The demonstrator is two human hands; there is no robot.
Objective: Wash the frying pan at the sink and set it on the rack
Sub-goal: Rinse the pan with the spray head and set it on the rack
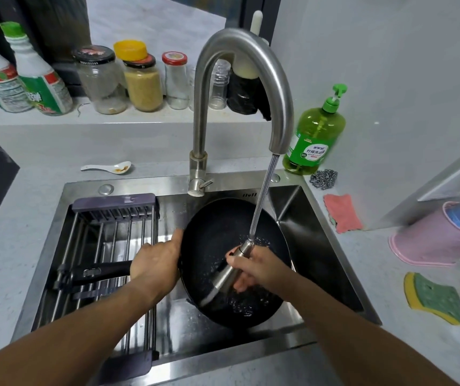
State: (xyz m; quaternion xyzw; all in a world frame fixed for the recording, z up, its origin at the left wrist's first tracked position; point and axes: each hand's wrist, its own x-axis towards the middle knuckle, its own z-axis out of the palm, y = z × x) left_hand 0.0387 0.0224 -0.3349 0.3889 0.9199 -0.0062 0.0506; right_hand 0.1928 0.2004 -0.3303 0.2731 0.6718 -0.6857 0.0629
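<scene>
Left hand (157,261) grips frying pan (223,246) where its handle (98,271) runs leftward over rack (111,246); right hand (253,270) holds sprayer (227,274) over pan.

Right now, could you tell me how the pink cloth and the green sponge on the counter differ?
The pink cloth lies beside the sink's far right corner; the green sponge lies nearer the camera, further right. The cloth is pink with a thin green edge; the sponge is green on a yellow layer. Both lie flat, untouched.
</scene>
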